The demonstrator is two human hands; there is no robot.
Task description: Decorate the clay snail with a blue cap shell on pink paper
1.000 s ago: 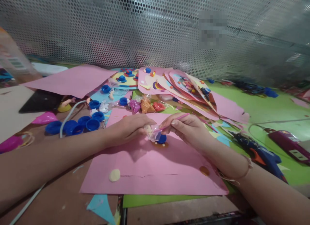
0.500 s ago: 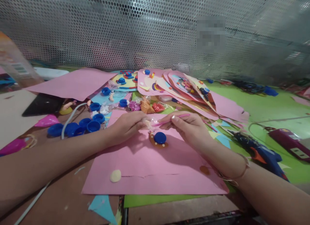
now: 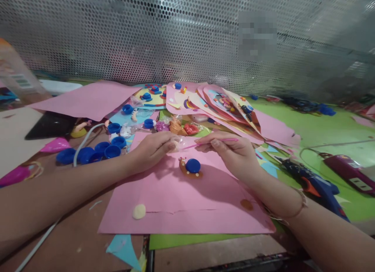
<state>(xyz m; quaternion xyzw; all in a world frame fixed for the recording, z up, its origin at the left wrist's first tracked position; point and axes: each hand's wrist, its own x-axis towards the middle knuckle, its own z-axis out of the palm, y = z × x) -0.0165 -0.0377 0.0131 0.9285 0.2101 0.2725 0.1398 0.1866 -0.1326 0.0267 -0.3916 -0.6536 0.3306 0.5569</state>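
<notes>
My left hand pinches a small clear plastic bag of pale clay above a pink paper sheet. My right hand holds a thin pink stick whose tip points into that bag. Just below the two hands, a brown clay snail with a blue bottle cap as its shell lies on the pink sheet. A flat cream clay disc rests near the sheet's front left, and a small brown clay blob lies at its right side.
Several blue bottle caps lie at the left beside a white cable. Small bags of coloured clay and a fan of decorated sheets lie behind. A blue glue gun and a purple device sit at the right. A perforated metal screen closes the back.
Both hands have lifted up and away from the snail, carrying the bag and stick; the blue cap and clay snail are now uncovered on the pink sheet.
</notes>
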